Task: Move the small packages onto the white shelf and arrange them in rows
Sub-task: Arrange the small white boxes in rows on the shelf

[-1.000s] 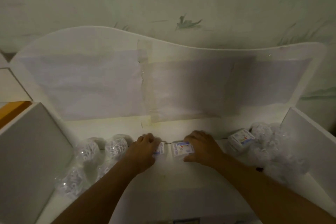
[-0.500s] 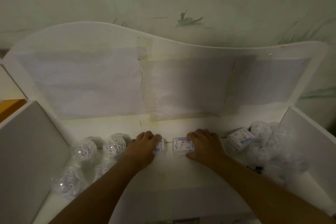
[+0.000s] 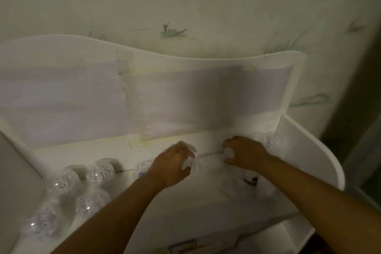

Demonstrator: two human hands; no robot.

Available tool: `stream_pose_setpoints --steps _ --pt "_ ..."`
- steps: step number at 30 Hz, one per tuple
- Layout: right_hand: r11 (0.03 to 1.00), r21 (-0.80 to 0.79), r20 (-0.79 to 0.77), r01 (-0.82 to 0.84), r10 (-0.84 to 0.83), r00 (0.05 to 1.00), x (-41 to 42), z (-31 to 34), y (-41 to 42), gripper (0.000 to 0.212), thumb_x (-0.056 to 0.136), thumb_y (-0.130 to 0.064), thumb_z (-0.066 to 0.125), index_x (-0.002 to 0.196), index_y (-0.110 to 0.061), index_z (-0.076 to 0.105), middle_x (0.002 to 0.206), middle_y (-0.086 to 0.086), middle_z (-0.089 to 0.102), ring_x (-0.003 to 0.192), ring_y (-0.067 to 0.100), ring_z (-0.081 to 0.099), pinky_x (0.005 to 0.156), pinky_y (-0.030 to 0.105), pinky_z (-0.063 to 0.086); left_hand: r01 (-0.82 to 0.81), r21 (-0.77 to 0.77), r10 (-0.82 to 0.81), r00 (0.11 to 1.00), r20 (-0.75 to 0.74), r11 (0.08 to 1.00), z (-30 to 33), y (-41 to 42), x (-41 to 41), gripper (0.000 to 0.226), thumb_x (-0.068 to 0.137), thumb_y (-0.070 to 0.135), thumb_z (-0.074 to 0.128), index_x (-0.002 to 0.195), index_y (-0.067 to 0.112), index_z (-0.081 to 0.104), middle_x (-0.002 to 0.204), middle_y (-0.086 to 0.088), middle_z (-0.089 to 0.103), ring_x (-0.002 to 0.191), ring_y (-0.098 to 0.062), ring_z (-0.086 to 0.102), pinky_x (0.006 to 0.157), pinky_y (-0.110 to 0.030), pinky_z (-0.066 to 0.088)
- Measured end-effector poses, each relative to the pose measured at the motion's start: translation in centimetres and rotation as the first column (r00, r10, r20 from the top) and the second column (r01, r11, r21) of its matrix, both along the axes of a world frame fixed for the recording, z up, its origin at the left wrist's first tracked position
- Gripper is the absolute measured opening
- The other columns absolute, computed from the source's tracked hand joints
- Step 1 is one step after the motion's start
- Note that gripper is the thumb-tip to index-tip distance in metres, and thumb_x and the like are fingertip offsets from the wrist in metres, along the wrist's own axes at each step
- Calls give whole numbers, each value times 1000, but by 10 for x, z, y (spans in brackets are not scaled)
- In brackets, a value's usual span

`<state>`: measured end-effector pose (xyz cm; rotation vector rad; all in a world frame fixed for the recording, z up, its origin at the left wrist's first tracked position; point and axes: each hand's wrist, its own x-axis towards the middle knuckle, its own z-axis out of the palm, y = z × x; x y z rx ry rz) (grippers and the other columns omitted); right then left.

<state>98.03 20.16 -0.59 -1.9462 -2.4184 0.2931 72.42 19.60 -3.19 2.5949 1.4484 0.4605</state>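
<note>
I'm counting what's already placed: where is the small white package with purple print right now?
In the head view, the small white package with purple print lies left of centre, between the left hand and the clear plastic-wrapped bundles.

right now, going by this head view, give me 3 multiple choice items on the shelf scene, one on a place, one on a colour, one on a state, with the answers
1. Where do the clear plastic-wrapped bundles lie?
A. near the shelf's left end
B. on the wall
C. on the floor

2. What colour is the shelf?
A. black
B. white
C. red

3. How is the left hand?
A. flat, palm up
B. off the shelf, hanging down
C. fingers curled on a small package

Answers: 1 A, they lie left of both hands on the shelf. 2 B, its board and back panel are white. 3 C, a blurred pale package shows at its curled fingertips; the right hand is likewise curled over something pale.
</note>
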Motion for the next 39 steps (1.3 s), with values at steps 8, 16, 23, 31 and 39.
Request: stream_pose_setpoints --steps 8,16,23,31,39 --pt "993 -76 -12 -91 90 996 40 -1 6 63 79 -47 68 135 -27 46 139 -2 45 128 24 45 106 37 39 -9 -136 -10 990 -141 991 -1 7 77 54 89 38 61 138 23 44 144 -2 45 130 -21 44 106 -32 36" --pt "986 -78 107 -145 153 982 35 -14 18 83 81 -37 69 150 -27 23 156 -1 25 135 29 34 108 43 36 -73 -127 29 947 -321 989 -25 29 86 76 81 46 66 145 23 32 150 -4 38 137 -23 38 114 -40 31" --pt "989 -51 197 -135 143 970 30 -25 30 53 88 -34 60 136 -27 40 146 3 40 124 33 45 99 45 40 -119 -141 79 963 -259 983 -31 42 97 84 78 44 72 146 23 28 145 -4 44 131 -26 45 110 -40 37" --pt "994 -44 257 -98 106 961 27 -26 31 54 91 -22 55 141 -20 37 146 7 37 125 37 40 99 49 37 -32 -272 99 967 236 962 -8 45 67 83 69 37 82 138 28 38 131 1 50 118 -20 53 97 -33 47" --pt "991 -94 308 -91 116 944 23 -18 32 57 90 -31 57 141 -14 36 146 7 40 126 34 40 99 47 39 114 -279 19 901 433 953 30 1 8 63 73 33 81 124 34 44 116 17 55 104 1 56 85 -15 47"
